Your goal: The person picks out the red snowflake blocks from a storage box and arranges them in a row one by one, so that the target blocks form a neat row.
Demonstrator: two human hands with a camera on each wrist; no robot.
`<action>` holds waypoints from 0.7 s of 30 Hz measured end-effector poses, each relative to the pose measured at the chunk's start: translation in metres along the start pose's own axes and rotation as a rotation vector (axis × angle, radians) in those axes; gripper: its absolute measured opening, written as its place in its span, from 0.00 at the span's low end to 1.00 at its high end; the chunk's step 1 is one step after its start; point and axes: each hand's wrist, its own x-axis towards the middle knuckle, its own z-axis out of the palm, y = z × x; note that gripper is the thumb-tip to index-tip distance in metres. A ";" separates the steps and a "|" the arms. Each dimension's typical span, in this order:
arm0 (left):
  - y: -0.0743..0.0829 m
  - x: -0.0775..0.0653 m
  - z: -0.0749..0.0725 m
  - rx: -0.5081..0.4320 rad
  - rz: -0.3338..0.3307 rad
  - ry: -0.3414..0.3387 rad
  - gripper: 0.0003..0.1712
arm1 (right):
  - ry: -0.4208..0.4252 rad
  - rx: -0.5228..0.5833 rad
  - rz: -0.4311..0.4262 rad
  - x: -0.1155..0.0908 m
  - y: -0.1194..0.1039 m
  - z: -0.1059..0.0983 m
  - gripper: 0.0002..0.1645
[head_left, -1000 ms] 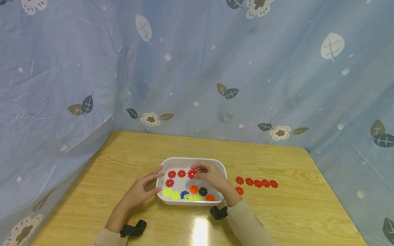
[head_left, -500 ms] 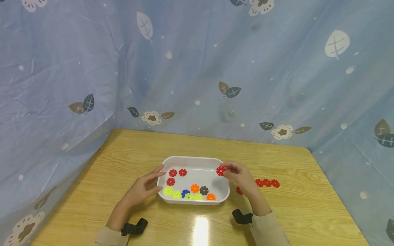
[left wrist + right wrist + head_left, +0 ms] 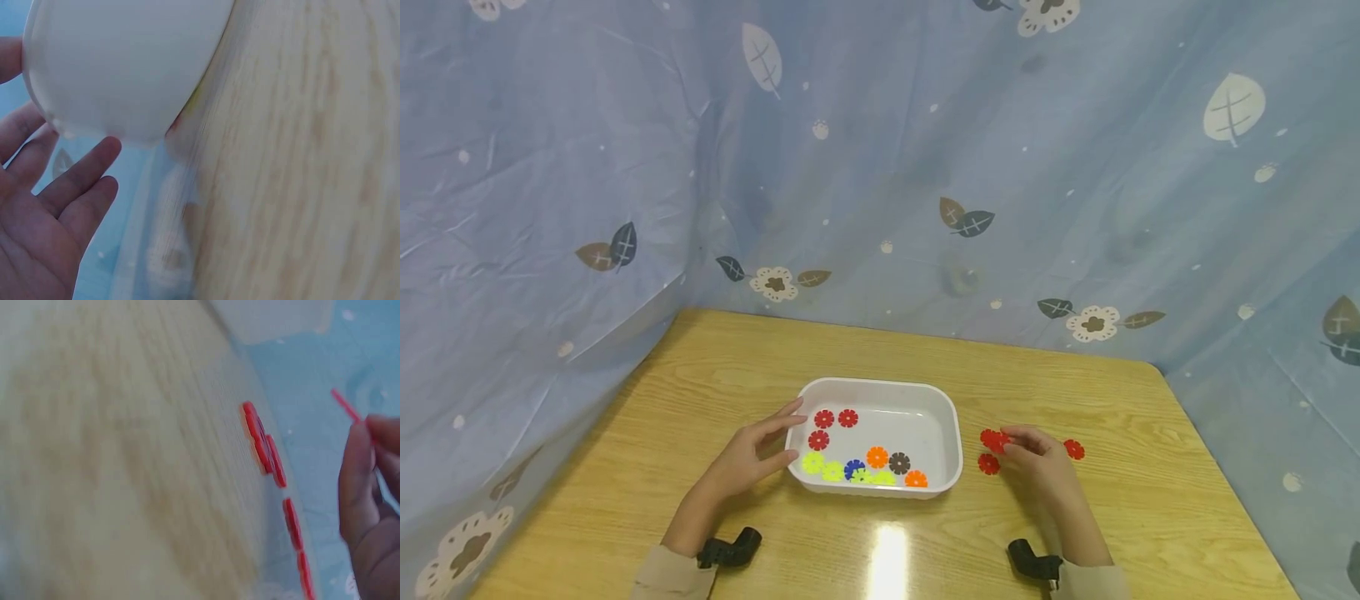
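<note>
Over the table to the right of the tray, my right hand (image 3: 1047, 465) pinches a red snowflake disc (image 3: 344, 404) between thumb and fingertips. Below it on the table lie more red snowflake discs (image 3: 988, 464), some partly hidden by the hand. One red disc (image 3: 1074, 450) shows beyond the hand's right side. The white plastic tray (image 3: 880, 492) holds red, yellow-green, orange, blue and dark brown snowflake discs. My left hand (image 3: 745, 456) touches the tray's left end, its fingers extended and spread; in the left wrist view, the fingers lie right at the rim.
A wooden table (image 3: 760, 350) bears everything. A blue patterned curtain (image 3: 880, 167) hangs behind it and along both sides. A black wrist mount (image 3: 730, 549) sits on each forearm near the front.
My right hand has carried a red snowflake disc out of the tray, rightward to above the red discs on the table. The left hand stays at the tray's left end.
</note>
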 end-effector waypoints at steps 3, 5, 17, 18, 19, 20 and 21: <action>0.000 0.000 0.000 0.000 0.004 0.000 0.26 | 0.000 -0.011 0.039 -0.002 0.007 -0.008 0.23; 0.000 0.000 0.000 -0.007 0.004 -0.001 0.26 | 0.001 -0.020 0.054 -0.004 0.011 -0.011 0.22; 0.016 0.001 -0.001 0.021 -0.006 -0.005 0.25 | 0.074 -0.278 0.076 -0.005 0.022 -0.013 0.16; 0.015 0.000 -0.001 0.016 -0.001 -0.007 0.26 | 0.080 -0.302 0.068 -0.005 0.023 -0.012 0.16; 0.010 0.000 -0.001 0.011 0.001 -0.007 0.26 | 0.086 -0.324 0.057 -0.005 0.023 -0.012 0.15; 0.004 0.000 0.000 0.002 0.004 -0.008 0.26 | 0.090 -0.348 0.047 -0.005 0.022 -0.011 0.14; -0.001 0.000 0.001 -0.001 0.009 -0.009 0.27 | 0.094 -0.370 0.034 -0.004 0.022 -0.011 0.14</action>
